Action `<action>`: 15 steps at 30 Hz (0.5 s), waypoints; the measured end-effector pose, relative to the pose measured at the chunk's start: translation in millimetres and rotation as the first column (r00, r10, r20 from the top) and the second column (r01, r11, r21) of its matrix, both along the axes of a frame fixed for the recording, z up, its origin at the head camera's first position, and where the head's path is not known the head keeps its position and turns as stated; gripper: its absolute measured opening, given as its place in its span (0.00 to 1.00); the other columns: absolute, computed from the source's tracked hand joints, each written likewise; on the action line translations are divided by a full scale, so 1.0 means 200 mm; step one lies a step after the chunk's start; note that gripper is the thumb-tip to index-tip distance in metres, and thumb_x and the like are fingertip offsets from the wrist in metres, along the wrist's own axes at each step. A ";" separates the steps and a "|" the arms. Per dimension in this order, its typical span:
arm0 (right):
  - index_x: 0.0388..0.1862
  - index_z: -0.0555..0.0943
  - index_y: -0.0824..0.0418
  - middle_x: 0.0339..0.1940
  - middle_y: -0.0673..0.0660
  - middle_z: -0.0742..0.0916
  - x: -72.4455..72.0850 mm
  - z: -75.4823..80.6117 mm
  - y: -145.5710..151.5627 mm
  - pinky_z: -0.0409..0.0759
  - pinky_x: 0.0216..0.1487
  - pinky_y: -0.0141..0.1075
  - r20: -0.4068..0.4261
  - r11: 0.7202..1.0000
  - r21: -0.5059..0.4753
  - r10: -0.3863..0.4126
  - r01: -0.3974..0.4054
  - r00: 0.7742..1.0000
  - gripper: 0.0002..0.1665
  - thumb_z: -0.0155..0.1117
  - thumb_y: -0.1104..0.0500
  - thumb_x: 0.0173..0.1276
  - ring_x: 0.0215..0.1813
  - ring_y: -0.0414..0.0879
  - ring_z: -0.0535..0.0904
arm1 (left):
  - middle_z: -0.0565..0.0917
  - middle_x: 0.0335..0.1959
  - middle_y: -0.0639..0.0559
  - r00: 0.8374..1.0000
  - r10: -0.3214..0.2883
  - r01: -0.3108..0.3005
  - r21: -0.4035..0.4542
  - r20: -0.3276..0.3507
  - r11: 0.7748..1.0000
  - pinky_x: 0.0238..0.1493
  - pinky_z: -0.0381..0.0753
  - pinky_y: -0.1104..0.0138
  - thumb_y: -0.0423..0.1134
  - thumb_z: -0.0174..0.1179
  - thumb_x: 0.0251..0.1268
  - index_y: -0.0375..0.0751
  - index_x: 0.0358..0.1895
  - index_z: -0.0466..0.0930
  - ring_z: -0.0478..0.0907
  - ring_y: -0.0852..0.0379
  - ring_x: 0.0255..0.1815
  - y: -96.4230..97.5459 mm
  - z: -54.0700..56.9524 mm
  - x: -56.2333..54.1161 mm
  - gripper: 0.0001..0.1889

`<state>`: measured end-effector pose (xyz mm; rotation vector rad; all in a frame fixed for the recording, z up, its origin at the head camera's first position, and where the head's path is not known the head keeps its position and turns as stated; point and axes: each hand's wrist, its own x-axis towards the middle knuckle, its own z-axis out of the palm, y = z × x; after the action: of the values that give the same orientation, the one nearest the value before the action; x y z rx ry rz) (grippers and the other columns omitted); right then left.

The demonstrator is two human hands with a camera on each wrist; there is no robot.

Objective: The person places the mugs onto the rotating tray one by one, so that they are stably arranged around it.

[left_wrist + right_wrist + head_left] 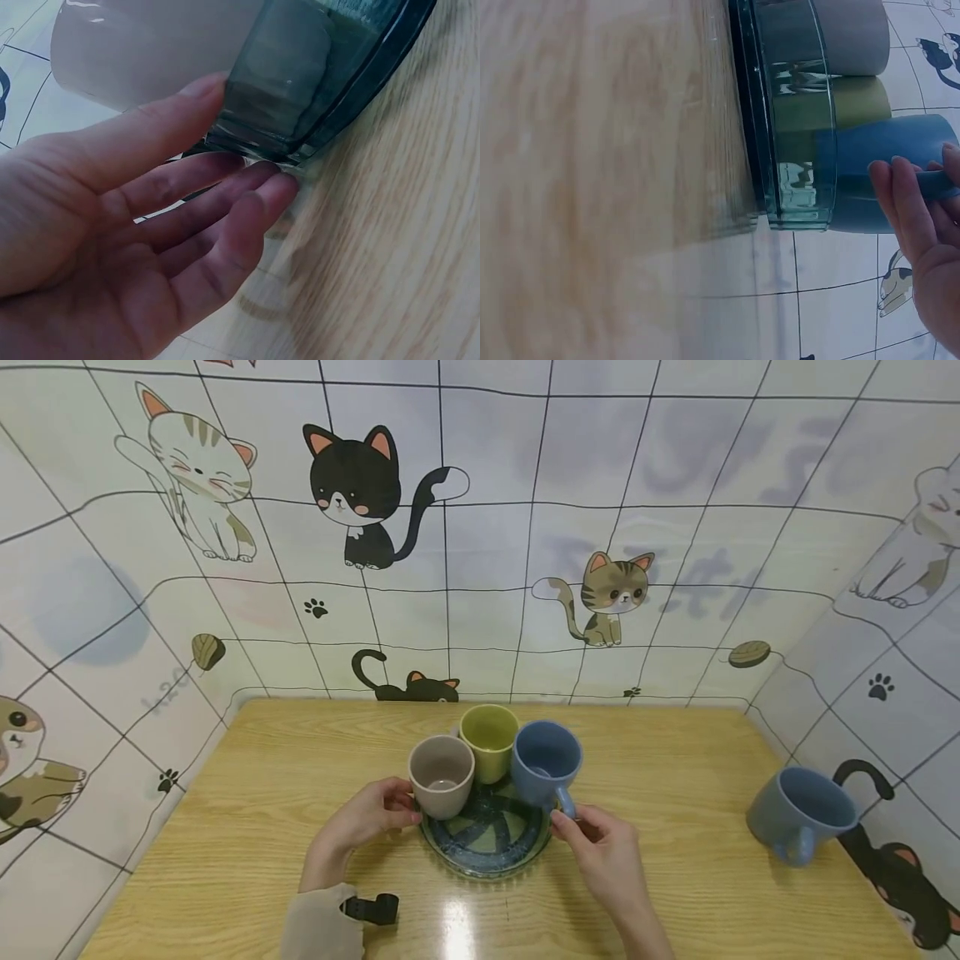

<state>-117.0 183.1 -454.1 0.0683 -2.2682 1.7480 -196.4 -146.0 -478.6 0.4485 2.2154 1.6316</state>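
Observation:
A round dark-green glass tray (491, 862) with low clear walls sits on the wooden table, holding three cups. The greyish-pink cup (441, 777) stands on its left, the yellow-green cup (489, 745) at the back, and a blue mug (546, 764) on the right. My right hand (603, 860) pinches the blue mug's handle (934, 183) between thumb and fingers. Beside the pink cup, my left hand (371, 818) touches the tray's left side. In the left wrist view its thumb (169, 124) lies against the glass wall, and the loosely bent fingers (232, 251) are by the base.
A second blue mug (801, 818) stands apart at the table's right edge. Cat-printed sheeting (495, 543) rises behind the wooden table (675, 760) and along both sides. A black strap (371, 908) is around the left wrist, over a light sleeve (322, 927).

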 end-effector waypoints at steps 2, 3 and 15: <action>0.33 0.87 0.65 0.29 0.58 0.88 -0.01 -0.01 0.00 0.83 0.39 0.33 0.008 1.000 0.005 0.013 -0.013 1.000 0.05 0.71 0.63 0.63 0.33 0.54 0.87 | 0.79 0.40 0.42 1.000 -0.014 0.014 -0.003 0.004 1.000 0.35 0.82 0.61 0.31 0.67 0.61 0.26 0.56 0.74 0.76 0.53 0.38 0.00 0.00 0.00 0.22; 0.33 0.87 0.65 0.29 0.58 0.88 -0.01 -0.01 0.00 0.83 0.39 0.33 0.016 1.000 0.005 0.018 -0.018 1.000 0.05 0.71 0.62 0.63 0.33 0.53 0.87 | 0.79 0.40 0.42 1.000 -0.023 0.023 -0.004 0.003 1.000 0.35 0.81 0.61 0.31 0.67 0.61 0.26 0.56 0.74 0.76 0.53 0.37 0.00 0.00 0.00 0.22; 0.36 0.86 0.70 0.36 0.64 0.88 -0.04 -0.06 0.02 0.83 0.42 0.34 0.123 1.000 -0.007 0.028 -0.027 0.992 0.07 0.69 0.65 0.65 0.35 0.53 0.87 | 0.79 0.38 0.43 0.997 -0.072 0.072 -0.028 0.004 0.997 0.39 0.83 0.55 0.32 0.67 0.61 0.27 0.57 0.74 0.77 0.52 0.37 0.00 0.01 -0.01 0.22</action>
<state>-125.2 186.4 -466.2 -0.0095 -2.3587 1.8196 -197.6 -145.1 -477.3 0.5121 2.1908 1.5620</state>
